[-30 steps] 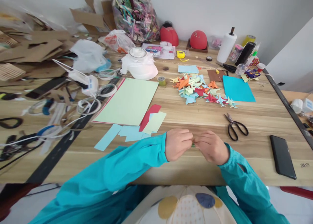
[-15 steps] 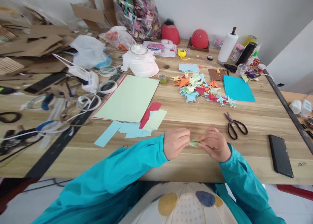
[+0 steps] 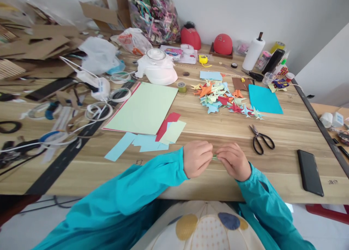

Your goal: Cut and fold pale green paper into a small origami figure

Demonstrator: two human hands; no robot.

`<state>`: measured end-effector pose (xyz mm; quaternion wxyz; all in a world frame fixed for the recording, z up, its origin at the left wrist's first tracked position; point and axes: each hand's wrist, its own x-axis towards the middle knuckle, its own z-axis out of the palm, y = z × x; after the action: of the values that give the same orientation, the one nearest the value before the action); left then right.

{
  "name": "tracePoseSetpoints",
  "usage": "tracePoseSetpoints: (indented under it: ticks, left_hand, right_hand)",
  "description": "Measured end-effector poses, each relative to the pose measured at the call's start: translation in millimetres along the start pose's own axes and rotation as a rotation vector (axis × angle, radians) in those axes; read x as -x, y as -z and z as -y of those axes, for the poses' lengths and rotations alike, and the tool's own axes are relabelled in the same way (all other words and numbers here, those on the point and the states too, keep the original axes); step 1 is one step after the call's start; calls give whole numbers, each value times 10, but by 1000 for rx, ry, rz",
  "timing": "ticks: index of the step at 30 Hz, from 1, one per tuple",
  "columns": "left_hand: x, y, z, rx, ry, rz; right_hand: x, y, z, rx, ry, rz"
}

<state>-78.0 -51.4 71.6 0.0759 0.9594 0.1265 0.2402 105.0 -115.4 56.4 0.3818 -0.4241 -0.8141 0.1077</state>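
Note:
Between my hands is a small folded piece of light green paper (image 3: 215, 157), mostly hidden by the fingers. My left hand (image 3: 197, 159) pinches its left end and my right hand (image 3: 233, 160) pinches its right end, just above the table near the front edge. To the left of my left hand lie loose pieces of green paper (image 3: 174, 133), red paper (image 3: 164, 127) and light blue paper (image 3: 120, 146). Beyond my hands is a pile of folded paper cranes (image 3: 215, 97) in several colours. Black-handled scissors (image 3: 261, 139) rest to the right of my right hand.
A stack of large green sheets (image 3: 144, 106) lies left of centre. A bright blue sheet (image 3: 265, 99) is beside the cranes. A black phone (image 3: 310, 173) lies at the right. Cables and a power strip (image 3: 95, 85) crowd the left, with cardboard (image 3: 40, 46) behind them.
My right hand has moved left, closer to my left hand. Less of the green paper shows between the fingers. My left hand is almost still.

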Motion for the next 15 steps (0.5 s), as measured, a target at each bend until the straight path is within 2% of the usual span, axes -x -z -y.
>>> tracePoseSetpoints:
  ticks: [5,9,15]
  left_hand:
    - [-44,23,-62,-56,-19,-4]
    - [-56,69,-63,-5,-56,2]
    - [-38,106,-45,41,7,-29]
  right_hand:
    - [-9,-52,72,42,3,-16]
    - [-20,5,96,79,82,0]
    - [-53,81,88,78,93,-7]
